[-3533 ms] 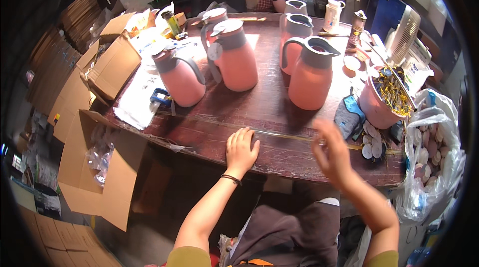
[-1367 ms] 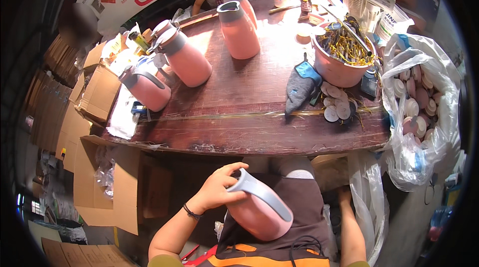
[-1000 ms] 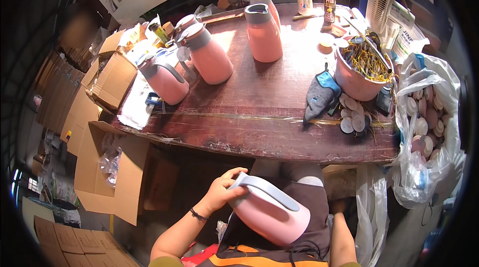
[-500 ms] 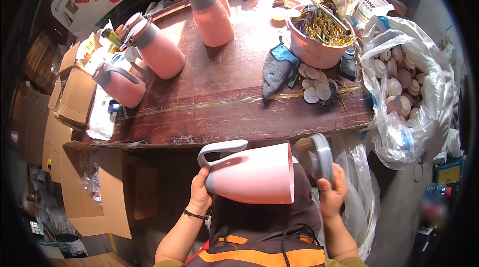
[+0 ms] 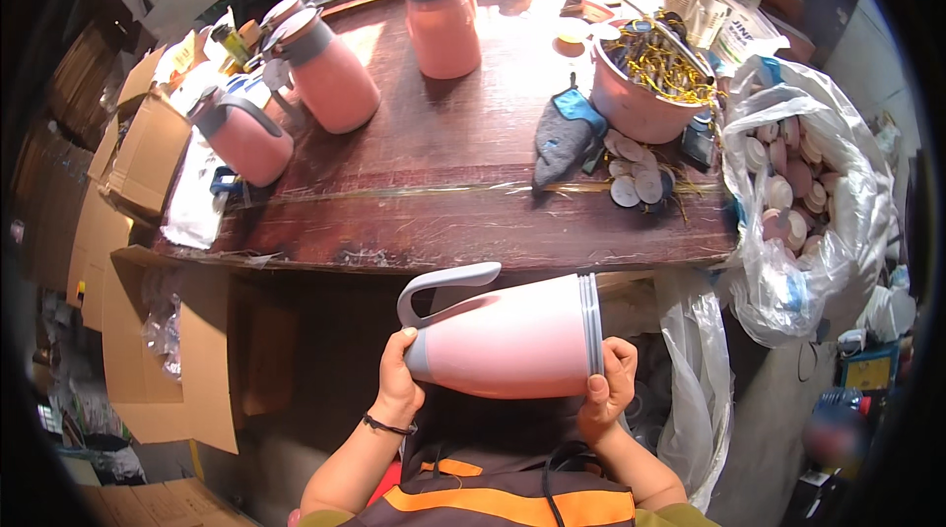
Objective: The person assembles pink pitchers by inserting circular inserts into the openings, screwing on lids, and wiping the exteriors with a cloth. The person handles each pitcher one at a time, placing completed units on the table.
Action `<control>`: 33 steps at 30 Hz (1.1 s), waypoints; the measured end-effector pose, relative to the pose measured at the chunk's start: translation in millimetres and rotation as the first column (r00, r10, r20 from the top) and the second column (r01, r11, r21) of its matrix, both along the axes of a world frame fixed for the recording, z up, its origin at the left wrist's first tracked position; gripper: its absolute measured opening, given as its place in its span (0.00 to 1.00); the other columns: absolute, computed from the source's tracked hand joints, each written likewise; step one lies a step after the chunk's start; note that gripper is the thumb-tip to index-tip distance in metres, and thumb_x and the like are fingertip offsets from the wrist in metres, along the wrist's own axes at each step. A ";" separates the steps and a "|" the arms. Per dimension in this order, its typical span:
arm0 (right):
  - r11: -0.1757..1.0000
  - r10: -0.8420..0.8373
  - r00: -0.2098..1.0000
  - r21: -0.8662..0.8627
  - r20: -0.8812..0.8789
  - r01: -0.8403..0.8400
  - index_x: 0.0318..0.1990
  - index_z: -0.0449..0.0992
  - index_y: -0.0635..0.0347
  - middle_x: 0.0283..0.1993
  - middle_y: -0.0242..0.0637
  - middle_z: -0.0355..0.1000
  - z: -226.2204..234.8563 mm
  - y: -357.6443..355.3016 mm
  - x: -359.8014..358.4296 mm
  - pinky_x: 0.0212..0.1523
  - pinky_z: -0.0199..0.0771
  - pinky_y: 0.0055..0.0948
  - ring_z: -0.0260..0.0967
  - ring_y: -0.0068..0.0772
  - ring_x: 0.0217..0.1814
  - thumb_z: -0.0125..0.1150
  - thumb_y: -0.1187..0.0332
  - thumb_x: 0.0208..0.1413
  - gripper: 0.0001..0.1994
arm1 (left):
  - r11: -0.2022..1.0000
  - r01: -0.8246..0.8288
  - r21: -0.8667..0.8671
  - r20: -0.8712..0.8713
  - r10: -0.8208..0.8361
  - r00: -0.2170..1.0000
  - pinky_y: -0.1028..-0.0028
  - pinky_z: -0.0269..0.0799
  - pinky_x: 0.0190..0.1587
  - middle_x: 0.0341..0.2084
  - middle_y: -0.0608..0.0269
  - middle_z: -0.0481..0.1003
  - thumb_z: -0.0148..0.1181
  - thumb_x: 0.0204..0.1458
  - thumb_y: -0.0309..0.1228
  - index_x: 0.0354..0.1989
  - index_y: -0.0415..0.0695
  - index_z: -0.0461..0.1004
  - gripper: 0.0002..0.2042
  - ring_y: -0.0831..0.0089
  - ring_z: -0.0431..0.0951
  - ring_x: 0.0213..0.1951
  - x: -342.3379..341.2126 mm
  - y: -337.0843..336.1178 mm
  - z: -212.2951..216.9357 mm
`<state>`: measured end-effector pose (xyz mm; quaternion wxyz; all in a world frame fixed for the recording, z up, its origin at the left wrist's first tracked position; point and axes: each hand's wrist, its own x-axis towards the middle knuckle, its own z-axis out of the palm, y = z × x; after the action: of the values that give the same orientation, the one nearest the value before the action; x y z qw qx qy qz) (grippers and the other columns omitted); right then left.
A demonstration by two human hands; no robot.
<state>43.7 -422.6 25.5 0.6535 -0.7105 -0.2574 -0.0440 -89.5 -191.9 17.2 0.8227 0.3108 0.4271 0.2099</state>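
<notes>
A pink jug body (image 5: 503,342) with a curved grey handle (image 5: 448,281) lies sideways in front of my lap. My left hand (image 5: 400,381) is closed round its narrower grey end, below the handle. At the wide end, a grey ribbed base piece (image 5: 591,315) sits against the rim of the pink body. My right hand (image 5: 607,387) grips that base piece from the right, fingers behind it and thumb on its near edge. Whether the piece is fully seated I cannot tell.
Several pink jugs (image 5: 330,84) stand on the dark red table (image 5: 394,222). A pink tub (image 5: 641,108) of thin gold-and-dark pieces, a grey-blue glove (image 5: 567,138) and loose discs (image 5: 636,172) are at right. Beyond hangs a plastic bag (image 5: 759,276) of round parts; cardboard boxes (image 5: 148,163) stand left.
My right hand has moved left, bringing the grey base piece from apart to against the jug's wide open end. The left hand keeps its hold. The view has shifted slightly.
</notes>
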 end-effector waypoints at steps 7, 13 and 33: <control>0.959 0.201 0.839 0.074 0.505 -0.275 0.42 0.80 0.55 0.36 0.32 0.65 9.2 -11.3 20.1 0.35 0.62 0.32 0.62 0.34 0.34 0.60 0.45 0.51 0.23 | 0.944 0.201 -0.262 -0.027 -0.216 0.976 0.63 0.75 0.39 0.32 0.57 0.79 0.50 0.54 0.43 0.38 0.39 0.75 0.19 0.64 0.79 0.33 1.0 18.2 2.1; 0.888 0.356 0.748 0.047 0.560 -0.458 0.39 0.79 0.57 0.36 0.32 0.66 24.3 -8.5 25.8 0.37 0.63 0.30 0.63 0.32 0.36 0.66 0.50 0.43 0.22 | 0.947 0.221 -0.233 0.002 -0.227 0.974 0.65 0.75 0.42 0.33 0.57 0.79 0.51 0.54 0.41 0.38 0.38 0.76 0.17 0.66 0.79 0.35 -7.2 21.2 0.8; 0.743 0.644 0.077 0.646 -0.761 0.171 0.52 0.72 0.58 0.50 0.35 0.74 -12.1 26.8 44.8 0.55 0.70 0.36 0.70 0.31 0.52 0.43 0.51 0.67 0.21 | 0.073 0.143 0.987 -0.096 -0.448 0.889 0.61 0.68 0.56 0.53 0.43 0.68 0.57 0.44 0.17 0.54 0.47 0.64 0.26 0.55 0.72 0.53 14.9 25.7 109.0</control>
<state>88.4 -395.8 13.4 0.8319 -0.2522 0.1447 0.4726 -74.6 -166.2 126.1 0.4860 0.8216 0.0124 0.2976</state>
